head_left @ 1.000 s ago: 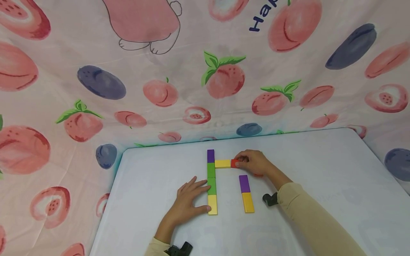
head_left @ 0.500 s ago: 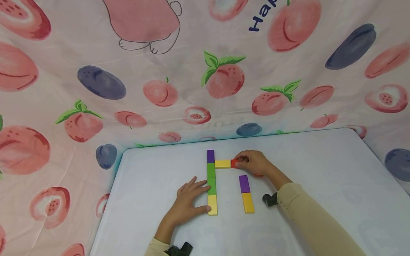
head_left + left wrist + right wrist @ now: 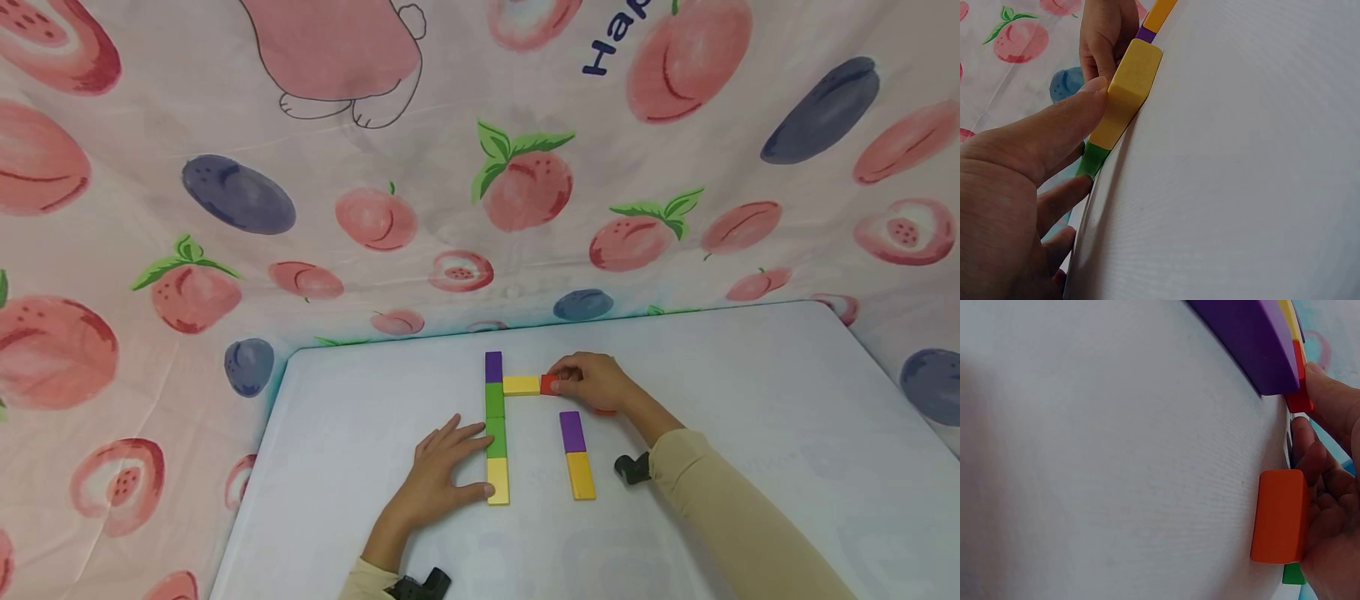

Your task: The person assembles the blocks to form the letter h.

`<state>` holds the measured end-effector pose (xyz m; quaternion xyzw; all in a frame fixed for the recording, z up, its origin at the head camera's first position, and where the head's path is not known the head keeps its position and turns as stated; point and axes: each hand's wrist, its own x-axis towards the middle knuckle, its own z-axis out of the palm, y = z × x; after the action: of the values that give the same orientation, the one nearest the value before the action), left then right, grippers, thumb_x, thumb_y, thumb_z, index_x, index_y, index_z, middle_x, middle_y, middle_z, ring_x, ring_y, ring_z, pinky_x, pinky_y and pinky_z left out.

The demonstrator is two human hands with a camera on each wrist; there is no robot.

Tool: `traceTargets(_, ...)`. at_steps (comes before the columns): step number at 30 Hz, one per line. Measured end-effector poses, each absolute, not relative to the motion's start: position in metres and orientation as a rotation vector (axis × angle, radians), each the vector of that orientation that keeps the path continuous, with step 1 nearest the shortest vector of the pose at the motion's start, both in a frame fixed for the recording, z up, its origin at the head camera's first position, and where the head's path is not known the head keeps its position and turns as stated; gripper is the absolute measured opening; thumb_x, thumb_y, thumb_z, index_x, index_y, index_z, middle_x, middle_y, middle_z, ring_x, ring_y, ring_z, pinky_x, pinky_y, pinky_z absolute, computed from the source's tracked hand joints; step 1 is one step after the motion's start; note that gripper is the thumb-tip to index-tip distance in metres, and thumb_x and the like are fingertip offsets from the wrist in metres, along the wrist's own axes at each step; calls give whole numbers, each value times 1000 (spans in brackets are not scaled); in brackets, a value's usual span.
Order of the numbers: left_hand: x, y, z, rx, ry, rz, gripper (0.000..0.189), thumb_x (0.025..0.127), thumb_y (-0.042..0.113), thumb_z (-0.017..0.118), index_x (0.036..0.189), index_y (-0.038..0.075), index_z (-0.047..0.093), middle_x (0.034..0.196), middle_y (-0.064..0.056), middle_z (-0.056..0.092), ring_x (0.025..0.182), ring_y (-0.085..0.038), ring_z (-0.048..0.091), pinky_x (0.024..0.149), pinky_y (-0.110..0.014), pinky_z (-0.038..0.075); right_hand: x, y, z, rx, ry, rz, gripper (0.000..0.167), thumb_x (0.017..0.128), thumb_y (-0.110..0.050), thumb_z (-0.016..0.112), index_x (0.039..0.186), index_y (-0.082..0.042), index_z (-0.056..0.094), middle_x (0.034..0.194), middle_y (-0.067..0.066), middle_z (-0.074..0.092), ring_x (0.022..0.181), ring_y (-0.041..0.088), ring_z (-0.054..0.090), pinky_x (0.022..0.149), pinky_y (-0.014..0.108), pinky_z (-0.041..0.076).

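"Which step now?"

"Apparently aligning the red block on the bench, against the right end of the far yellow block. Pinching it between thumb and fingers of the right hand."

"And with the left hand?"

"Touching the near green block and near yellow block, fingers spread, probably to steady them."

"Next?"

"Probably release gently, without nudging the orange block near the right palm."

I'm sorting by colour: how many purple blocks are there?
2: a purple block at the far end of the long column, another against the amber block. The right hand may hide more.
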<state>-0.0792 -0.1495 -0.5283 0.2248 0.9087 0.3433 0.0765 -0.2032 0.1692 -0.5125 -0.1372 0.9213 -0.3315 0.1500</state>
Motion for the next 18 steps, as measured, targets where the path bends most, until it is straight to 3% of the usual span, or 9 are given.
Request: traceTargets(18,-79,-150,-528,678,2722,1023,67,84,50,79,144,27,60,157,4,49,157,-32,22,119,-66,18,-202,169,-511,-382,2643,-953,29,96,-31,72,123,-19,72,96,-2,65,91,18,56,82,30,49)
